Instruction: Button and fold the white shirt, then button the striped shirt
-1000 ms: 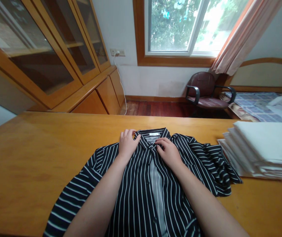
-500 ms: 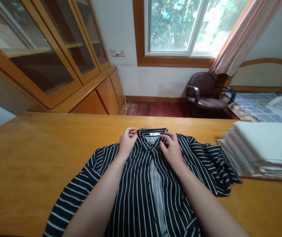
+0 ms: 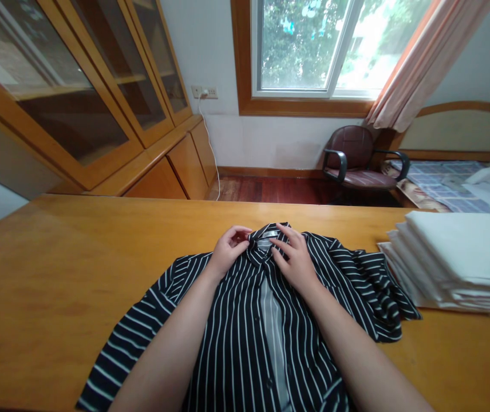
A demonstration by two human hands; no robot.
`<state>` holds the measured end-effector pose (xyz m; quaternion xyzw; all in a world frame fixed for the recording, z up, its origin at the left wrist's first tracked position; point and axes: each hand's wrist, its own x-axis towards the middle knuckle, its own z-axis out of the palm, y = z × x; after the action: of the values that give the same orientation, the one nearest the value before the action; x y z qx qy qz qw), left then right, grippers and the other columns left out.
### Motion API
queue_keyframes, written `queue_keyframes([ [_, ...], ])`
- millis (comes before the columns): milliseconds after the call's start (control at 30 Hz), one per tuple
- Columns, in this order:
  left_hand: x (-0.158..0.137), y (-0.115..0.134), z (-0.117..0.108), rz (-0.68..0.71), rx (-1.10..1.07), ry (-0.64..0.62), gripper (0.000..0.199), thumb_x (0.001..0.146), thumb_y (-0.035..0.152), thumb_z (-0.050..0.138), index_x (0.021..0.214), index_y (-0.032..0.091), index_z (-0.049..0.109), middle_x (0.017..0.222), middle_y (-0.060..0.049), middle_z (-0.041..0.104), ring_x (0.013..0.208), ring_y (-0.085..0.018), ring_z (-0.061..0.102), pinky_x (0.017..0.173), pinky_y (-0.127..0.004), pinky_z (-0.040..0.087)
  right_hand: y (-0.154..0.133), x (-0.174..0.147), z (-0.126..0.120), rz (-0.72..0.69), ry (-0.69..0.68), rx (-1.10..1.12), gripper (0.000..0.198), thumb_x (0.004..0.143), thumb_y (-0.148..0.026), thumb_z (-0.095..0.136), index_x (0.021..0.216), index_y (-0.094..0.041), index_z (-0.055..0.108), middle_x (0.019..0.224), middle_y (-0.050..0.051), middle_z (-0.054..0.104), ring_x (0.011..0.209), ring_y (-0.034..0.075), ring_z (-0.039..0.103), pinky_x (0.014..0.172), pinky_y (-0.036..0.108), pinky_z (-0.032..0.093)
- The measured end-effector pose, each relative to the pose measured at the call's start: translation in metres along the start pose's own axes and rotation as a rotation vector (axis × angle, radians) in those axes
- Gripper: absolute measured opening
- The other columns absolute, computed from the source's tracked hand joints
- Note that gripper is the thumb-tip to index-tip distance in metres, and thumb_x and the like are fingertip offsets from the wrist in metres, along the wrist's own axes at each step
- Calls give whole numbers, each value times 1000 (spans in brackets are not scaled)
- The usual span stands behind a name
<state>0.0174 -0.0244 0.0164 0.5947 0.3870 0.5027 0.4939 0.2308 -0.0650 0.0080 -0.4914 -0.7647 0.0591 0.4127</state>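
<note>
A black shirt (image 3: 236, 332) with white stripes lies front side up, its collar towards the far edge of the table. Its front parts slightly, showing a pale inside, and a white label shows within the neck. My left hand (image 3: 228, 250) pinches the left side of the collar (image 3: 253, 243) between thumb and fingers, and the fabric there is bunched inward. On the collar's right side rests my right hand (image 3: 296, 260), fingers spread and touching the cloth. One sleeve stretches down to the left; the right sleeve lies crumpled.
The shirt is on a wooden table (image 3: 56, 286). A stack of folded white cloths or sheets (image 3: 463, 257) stands at the right, close to the right sleeve. Beyond are an armchair (image 3: 356, 154), a bed (image 3: 446, 177) and a glass-fronted cabinet (image 3: 111, 109).
My left hand has moved right and pulled the left side of the collar inward, narrowing the neck opening. My right hand has shifted slightly left, with its fingers more stretched out.
</note>
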Motion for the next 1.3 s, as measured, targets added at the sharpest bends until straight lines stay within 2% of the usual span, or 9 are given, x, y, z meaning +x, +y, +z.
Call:
queue_keyframes([
  [167,-2,-1,0,-3,37,-57,21,77,22,69,96,18,63,95,-3,65,92,-18,62,87,-31,49,-6,0,2,-164,-178,105,42,97,-16,49,136,-28,58,147,4,52,133,25,46,111,50,41],
  [400,-2,1,4,41,134,-53,16,80,26,69,91,19,60,90,-2,61,87,-16,61,83,-29,49,-5,-2,4,-116,-208,152,51,98,-15,45,148,-29,43,148,5,50,133,23,47,112,46,43],
  [600,-1,4,5,87,261,-45,17,84,32,67,78,18,61,84,-1,58,82,-16,58,75,-26,47,-7,-3,5,-85,-229,172,55,98,-16,43,151,-29,37,152,7,43,140,23,41,117,47,37],
  [733,0,3,3,15,146,-15,18,83,35,67,79,18,62,79,0,59,76,-15,56,71,-26,45,-9,-3,4,-21,-255,207,51,96,-18,48,146,-30,43,152,7,40,137,24,44,115,46,40],
  [900,2,-5,1,-68,-34,71,22,78,37,72,78,18,61,80,1,62,76,-14,56,74,-25,44,-11,-2,1,19,-269,303,38,93,-18,56,131,-27,55,139,8,52,132,23,48,111,44,43],
  [967,2,-6,0,-103,-126,88,24,75,36,74,76,18,59,79,1,62,74,-13,56,73,-24,44,-12,-3,1,17,-291,334,38,91,-17,60,127,-25,55,136,8,56,125,22,53,107,44,46],
  [1067,2,-6,1,-145,-210,95,26,72,34,75,73,18,55,76,2,60,69,-11,54,68,-23,42,-15,-3,0,43,-337,327,36,88,-16,64,123,-23,57,121,8,64,104,21,62,96,41,52],
  [1200,2,-3,2,-137,-202,107,24,71,32,74,73,18,54,76,2,59,70,-11,53,67,-23,42,-17,-3,-1,-55,-382,291,23,91,-15,61,112,-24,64,113,6,67,104,21,60,95,40,50],
  [1300,4,-2,3,-133,-160,140,25,70,32,73,74,18,52,76,2,58,70,-12,54,67,-23,42,-17,-1,-1,-110,-368,253,22,94,-16,57,111,-25,68,111,6,68,103,21,60,93,41,50],
])
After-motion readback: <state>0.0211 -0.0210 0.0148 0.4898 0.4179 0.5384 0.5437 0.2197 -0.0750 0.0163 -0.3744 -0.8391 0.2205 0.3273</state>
